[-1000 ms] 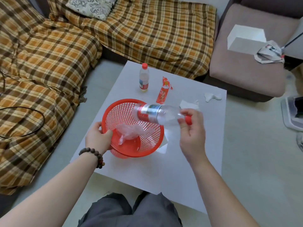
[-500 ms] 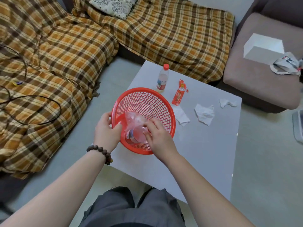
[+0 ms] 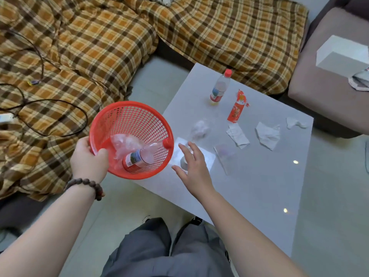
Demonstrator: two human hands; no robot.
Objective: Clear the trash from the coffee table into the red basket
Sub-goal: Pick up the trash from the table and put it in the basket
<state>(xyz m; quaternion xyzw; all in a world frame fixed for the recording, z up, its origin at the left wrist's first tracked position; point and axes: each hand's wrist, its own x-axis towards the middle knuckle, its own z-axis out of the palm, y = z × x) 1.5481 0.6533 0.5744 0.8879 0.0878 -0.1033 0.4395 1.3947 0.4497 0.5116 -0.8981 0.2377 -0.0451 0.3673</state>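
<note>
My left hand point(image 3: 88, 160) grips the rim of the red basket point(image 3: 127, 114), held tilted off the table's left edge. Inside lie an empty plastic bottle point(image 3: 139, 156) with a red cap and a clear plastic bag point(image 3: 123, 141). My right hand point(image 3: 192, 166) is open, fingers spread, over a clear flat wrapper point(image 3: 207, 156) on the grey coffee table point(image 3: 259, 186). Farther out on the table stand a small bottle point(image 3: 219, 88), a red snack wrapper point(image 3: 237, 108), a crumpled clear bag point(image 3: 199, 128), another clear wrapper point(image 3: 225, 156) and three white tissues point(image 3: 237, 134) point(image 3: 267, 134) point(image 3: 294, 122).
A plaid-covered sofa point(image 3: 79, 47) wraps the left and far sides, with black cables point(image 3: 40, 108) lying on it. A brown seat point(image 3: 323, 76) at the right carries a white box point(image 3: 341, 54). My knees point(image 3: 169, 252) are just below the table's near edge.
My right hand let the empty bottle go into the basket and moved right over the table. My left hand lifted the basket off the table to the left, uncovering the clear bag and wrappers.
</note>
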